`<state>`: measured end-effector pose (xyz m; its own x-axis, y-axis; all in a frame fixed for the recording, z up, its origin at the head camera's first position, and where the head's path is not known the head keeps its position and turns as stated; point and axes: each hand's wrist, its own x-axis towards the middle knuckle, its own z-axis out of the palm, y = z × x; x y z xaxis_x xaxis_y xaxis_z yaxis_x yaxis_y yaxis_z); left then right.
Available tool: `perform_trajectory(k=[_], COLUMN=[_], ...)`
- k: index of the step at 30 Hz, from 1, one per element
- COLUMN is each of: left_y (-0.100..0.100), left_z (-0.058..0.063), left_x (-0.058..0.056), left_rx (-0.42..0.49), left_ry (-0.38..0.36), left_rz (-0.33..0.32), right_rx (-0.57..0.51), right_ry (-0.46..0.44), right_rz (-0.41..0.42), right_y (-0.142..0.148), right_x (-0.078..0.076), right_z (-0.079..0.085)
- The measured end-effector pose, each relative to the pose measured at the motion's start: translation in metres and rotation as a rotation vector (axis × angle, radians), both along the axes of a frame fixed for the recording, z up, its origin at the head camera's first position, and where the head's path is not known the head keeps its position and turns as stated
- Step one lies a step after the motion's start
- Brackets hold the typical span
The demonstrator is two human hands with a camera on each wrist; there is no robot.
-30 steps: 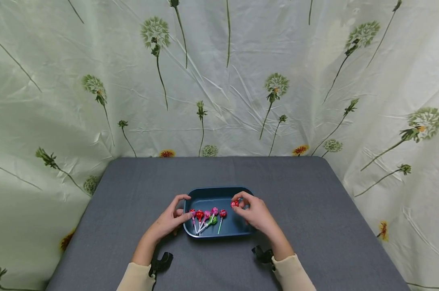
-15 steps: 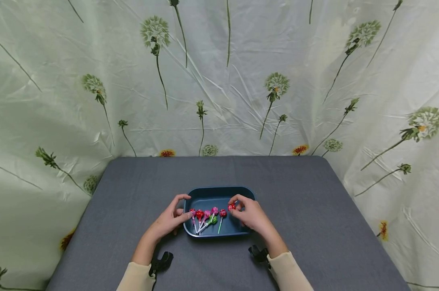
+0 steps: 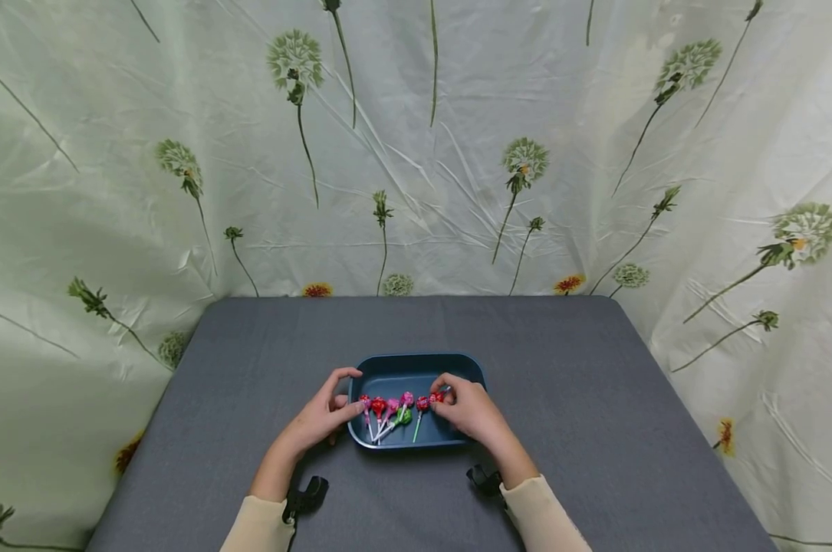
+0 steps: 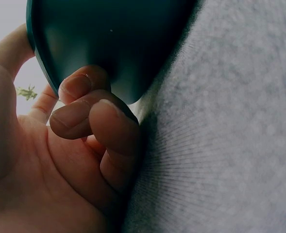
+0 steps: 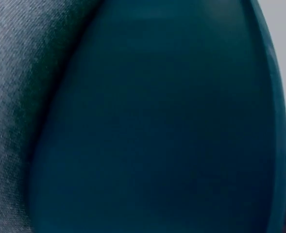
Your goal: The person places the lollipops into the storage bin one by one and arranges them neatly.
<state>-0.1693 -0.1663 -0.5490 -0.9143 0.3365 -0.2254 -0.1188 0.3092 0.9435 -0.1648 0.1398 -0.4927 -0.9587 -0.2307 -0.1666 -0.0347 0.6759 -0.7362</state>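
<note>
A dark blue oblong tray [image 3: 388, 381] sits on the table, with several wrapped lollipops lying at its left and middle. My left hand [image 3: 322, 414] grips the tray's left end, thumb and index finger at the rim. The left wrist view has its other fingers [image 4: 121, 126] bent against the outer wall of the tray [image 4: 109, 34]. Inside the right half, my right hand [image 3: 472, 410] pinches a red lollipop [image 3: 437, 397] by its head. That head is close beside a red lollipop with a green stick [image 3: 422, 404]. In the right wrist view the tray's wall [image 5: 157, 121] hides most of the hand.
To the left of the green-stick lollipop lie a pink lollipop [image 3: 407, 399], a green one [image 3: 403, 417] and a red one [image 3: 378, 407], their sticks toward me. A grey cloth [image 3: 416, 326] covers the table. Behind it hangs a flowered curtain [image 3: 450, 153].
My right hand has moved left and slightly toward me, bringing the red lollipop up beside the green-stick one. The left hand and the tray stay put.
</note>
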Motion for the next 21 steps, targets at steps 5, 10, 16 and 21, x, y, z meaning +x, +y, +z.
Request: perform_trajectory(k=[5, 10, 16, 21], left_y=[0.0004, 0.0012, 0.0008, 0.0003], left_z=[0.0017, 0.0040, 0.0039, 0.0017], left_x=[0.0005, 0.0009, 0.0013, 0.0000], left_rx=[-0.005, -0.002, 0.000, -0.003], left_ry=[-0.007, -0.013, -0.007, -0.002], left_rz=[0.005, 0.011, 0.005, -0.002], right_rx=[0.004, -0.016, -0.082, -0.154], right_ry=[0.005, 0.001, 0.006, -0.027], right_rz=[0.001, 0.000, -0.019, -0.071], right_y=[-0.0007, 0.0004, 0.0034, 0.0077], right_x=[-0.0009, -0.0024, -0.0034, -0.0043], right_z=[-0.0011, -0.0011, 0.0001, 0.0040])
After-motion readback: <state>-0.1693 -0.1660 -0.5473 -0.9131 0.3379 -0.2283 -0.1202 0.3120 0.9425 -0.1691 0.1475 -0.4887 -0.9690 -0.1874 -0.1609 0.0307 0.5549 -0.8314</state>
